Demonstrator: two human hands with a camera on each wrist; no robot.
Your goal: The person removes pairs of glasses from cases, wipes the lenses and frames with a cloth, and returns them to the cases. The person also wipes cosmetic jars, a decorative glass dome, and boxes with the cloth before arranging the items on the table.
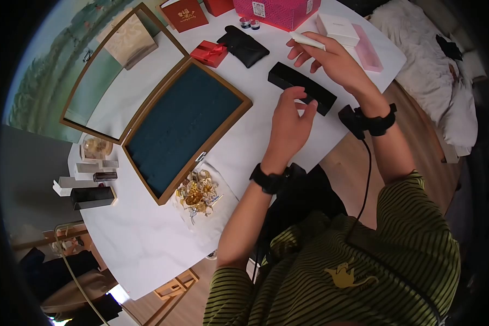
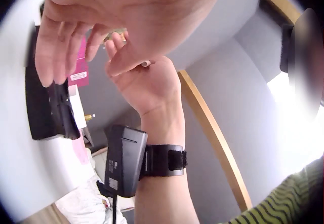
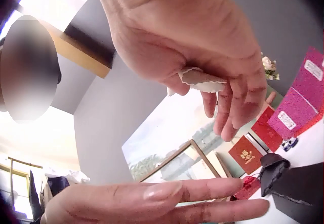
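A long black box (image 1: 289, 75) lies on the white table, below my right hand (image 1: 337, 62). That hand pinches a crumpled white tissue (image 1: 308, 41), whose torn edge (image 3: 205, 80) shows in the right wrist view. My left hand (image 1: 292, 126) is at the near side of the box, fingers loosely bent and thumb apart. In the left wrist view its fingertips (image 2: 46, 77) overlap the box (image 2: 43, 107); whether they touch it I cannot tell.
An open wooden case (image 1: 243, 103) with dark lining stands left, with gold jewellery (image 1: 198, 193) on a cloth beside it. A black pouch (image 1: 244, 46), red box (image 1: 208, 54), magenta box (image 1: 280, 13), white box (image 1: 337, 30) and pink tray (image 1: 368, 51) lie beyond.
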